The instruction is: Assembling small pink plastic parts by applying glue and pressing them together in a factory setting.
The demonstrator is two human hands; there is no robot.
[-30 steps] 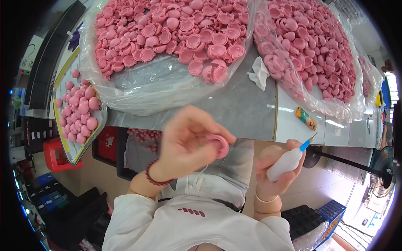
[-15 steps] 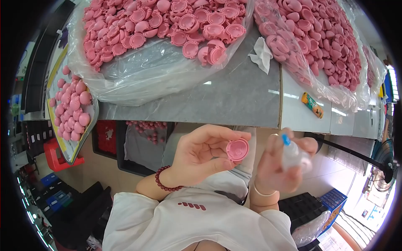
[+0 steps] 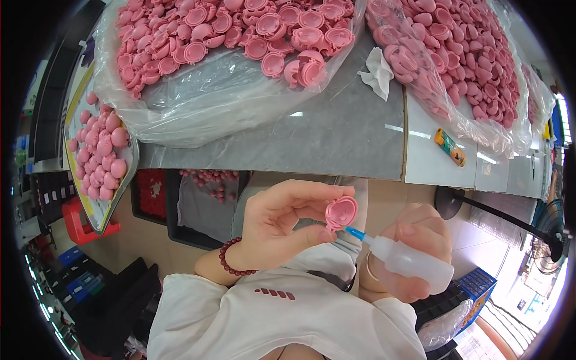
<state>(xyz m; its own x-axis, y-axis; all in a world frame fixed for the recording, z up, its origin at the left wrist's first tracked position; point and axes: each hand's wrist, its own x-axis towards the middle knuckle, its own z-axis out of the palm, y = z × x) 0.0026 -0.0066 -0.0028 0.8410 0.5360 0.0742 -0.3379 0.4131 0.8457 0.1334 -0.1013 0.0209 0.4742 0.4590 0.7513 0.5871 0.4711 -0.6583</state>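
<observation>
Between the thumb and fingertips of my left hand [image 3: 288, 219] is a small pink plastic shell [image 3: 342, 212], its hollow side facing up toward me. My right hand [image 3: 420, 240] grips a translucent white squeeze bottle [image 3: 414, 264] with a blue dispensing tip [image 3: 355, 233]. That tip points left and meets the lower edge of the shell, near its hinge tab; whether it touches I cannot tell. Both hands are held in front of the table's near edge, above my lap.
Clear plastic bags spread on the grey table [image 3: 336, 138] hold heaps of pink shells [image 3: 264, 30] and more pink shells [image 3: 468, 54]. Rounded pink pieces [image 3: 99, 150] lie on a tray at left. A crumpled white tissue [image 3: 377, 73] and a yellow-green tube [image 3: 450, 147] lie at right.
The squeeze bottle has swung from upright to tilted, and its blue tip has come left and down to the shell. My left hand still holds the shell, nearly in place.
</observation>
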